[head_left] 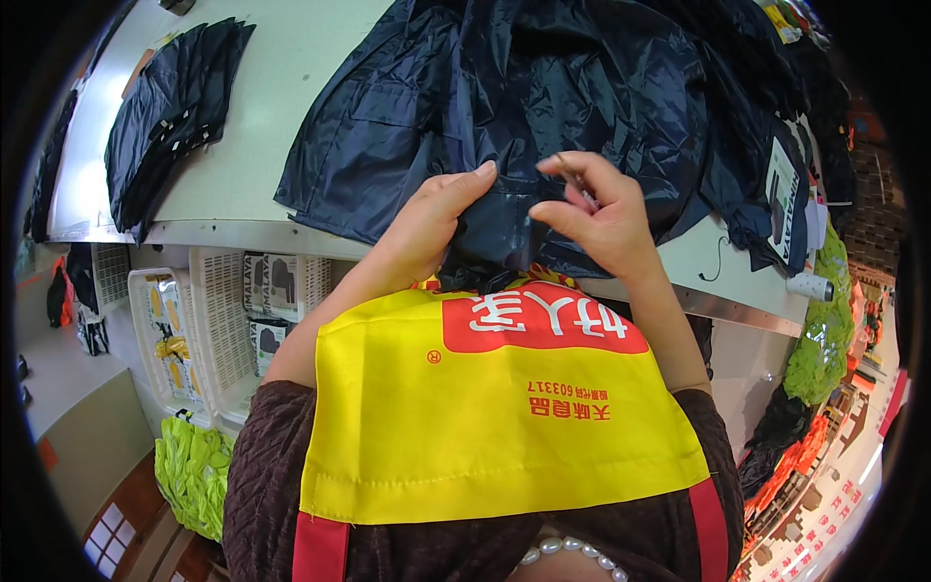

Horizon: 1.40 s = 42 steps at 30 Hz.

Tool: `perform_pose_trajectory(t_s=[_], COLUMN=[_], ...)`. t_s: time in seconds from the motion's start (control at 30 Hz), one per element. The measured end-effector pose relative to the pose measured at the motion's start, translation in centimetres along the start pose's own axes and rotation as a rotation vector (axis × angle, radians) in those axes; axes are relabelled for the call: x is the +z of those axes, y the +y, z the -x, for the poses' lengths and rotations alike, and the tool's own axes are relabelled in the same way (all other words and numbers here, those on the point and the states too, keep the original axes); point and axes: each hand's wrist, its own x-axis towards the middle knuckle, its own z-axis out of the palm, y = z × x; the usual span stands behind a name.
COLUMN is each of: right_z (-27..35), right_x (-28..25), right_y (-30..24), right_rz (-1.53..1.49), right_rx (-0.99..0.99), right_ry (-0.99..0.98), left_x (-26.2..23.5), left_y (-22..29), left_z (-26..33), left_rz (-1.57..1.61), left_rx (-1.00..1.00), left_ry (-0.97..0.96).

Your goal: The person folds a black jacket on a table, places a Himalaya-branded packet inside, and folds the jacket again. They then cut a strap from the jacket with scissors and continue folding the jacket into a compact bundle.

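My left hand [441,218] grips the navy garment [514,107] on the table [242,165]; right hand [596,213] pinches something thin beside it — work looks mid-way, pile behind untouched

The yellow apron [495,407] hid the person's lap and the near edge of the dark navy garment [524,107], whose upper part ran out of view at the top. The thin object pinched by the right hand [601,218] was too small to identify. The left hand [432,228] covered part of the fabric beneath its fingers.
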Motion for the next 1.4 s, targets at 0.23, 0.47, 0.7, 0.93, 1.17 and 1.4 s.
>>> perform_pose_trajectory(t_s=[0.23,0.47,0.7,0.93,1.17,1.4], right_z=[-1.1,-0.8,-0.3,0.2,-5.9,-5.3], right_x=[1.5,0.3,1.7,5.2,4.0,2.3], right_y=[0.8,4.6,2.8,0.7,2.3,5.7], right_rz=[-0.295,-0.347,0.144,0.157,0.842,0.322], right_rx=[0.277,0.174,-0.149,-0.055,-0.301,-0.039], right_ry=[0.029,0.031,0.032,0.137,0.239,0.521], left_x=[0.1,-1.5,-4.6,-5.1,-2.5,-3.3], left_y=[-0.3,0.3,2.1,2.0,-0.7,-1.5], left_z=[0.3,0.8,2.0,-2.6,-8.5,-5.3], left_rz=[-0.351,-0.349,-1.222,-1.115,-0.045,-0.805], left_rx=[0.207,0.163,0.519,1.547,0.657,1.083], left_ry=[-0.059,-0.206,-0.313,0.051,0.465,0.166])
